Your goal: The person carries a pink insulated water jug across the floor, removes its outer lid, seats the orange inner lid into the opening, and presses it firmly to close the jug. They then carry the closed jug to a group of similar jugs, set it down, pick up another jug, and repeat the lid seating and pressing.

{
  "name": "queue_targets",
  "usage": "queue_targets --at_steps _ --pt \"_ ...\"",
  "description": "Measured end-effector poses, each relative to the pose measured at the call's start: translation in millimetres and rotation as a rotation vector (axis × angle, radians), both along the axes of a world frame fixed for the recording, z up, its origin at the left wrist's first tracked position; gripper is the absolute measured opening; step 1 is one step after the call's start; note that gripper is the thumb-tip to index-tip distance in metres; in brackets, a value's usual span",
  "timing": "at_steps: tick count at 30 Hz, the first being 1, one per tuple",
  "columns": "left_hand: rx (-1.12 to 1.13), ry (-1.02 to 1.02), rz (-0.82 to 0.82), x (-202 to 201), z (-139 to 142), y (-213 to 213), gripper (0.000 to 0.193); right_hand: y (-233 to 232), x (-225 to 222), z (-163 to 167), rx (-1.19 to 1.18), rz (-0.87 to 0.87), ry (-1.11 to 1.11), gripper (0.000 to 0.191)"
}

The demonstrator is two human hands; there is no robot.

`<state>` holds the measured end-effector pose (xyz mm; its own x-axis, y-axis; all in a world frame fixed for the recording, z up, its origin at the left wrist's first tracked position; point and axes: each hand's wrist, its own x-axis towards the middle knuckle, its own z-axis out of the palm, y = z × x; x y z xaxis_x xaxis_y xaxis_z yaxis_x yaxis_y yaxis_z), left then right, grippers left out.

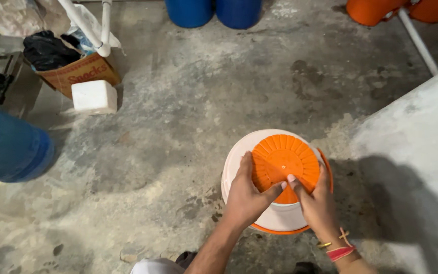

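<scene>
On a stained concrete floor (178, 101), we see a blue drum (8, 147) cut off at the far left, then a cardboard box (79, 73) stuffed with dark bags and a white block (95, 96) beside it. Right of centre stands a white jug (280, 218) with orange trim, our two hands on its ribbed orange lid (285, 162). The left hand (247, 195) grasps the lid's near-left edge; the right hand (318, 200), wearing red thread and a bangle, pinches the near-right edge. An even grip on both sides and a level lid would, we judge, serve this step best. The jug's body is mostly hidden beneath lid and hands, and we cannot tell whether the lid is seated or lifted.
</scene>
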<state>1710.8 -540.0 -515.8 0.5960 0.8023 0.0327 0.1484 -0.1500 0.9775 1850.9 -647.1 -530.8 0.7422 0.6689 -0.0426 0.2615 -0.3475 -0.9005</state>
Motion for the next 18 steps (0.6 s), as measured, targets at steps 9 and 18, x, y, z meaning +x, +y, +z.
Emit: queue_targets --at_steps 9,18 --pt "-0.164 -0.019 -0.032 -10 -5 0 0.090 -6 12 -28 -0.001 -0.060 -0.014 0.073" --pt "-0.360 -0.198 0.084 6 -58 4 0.061 -13 27 -17 0.049 0.029 0.120 0.066"
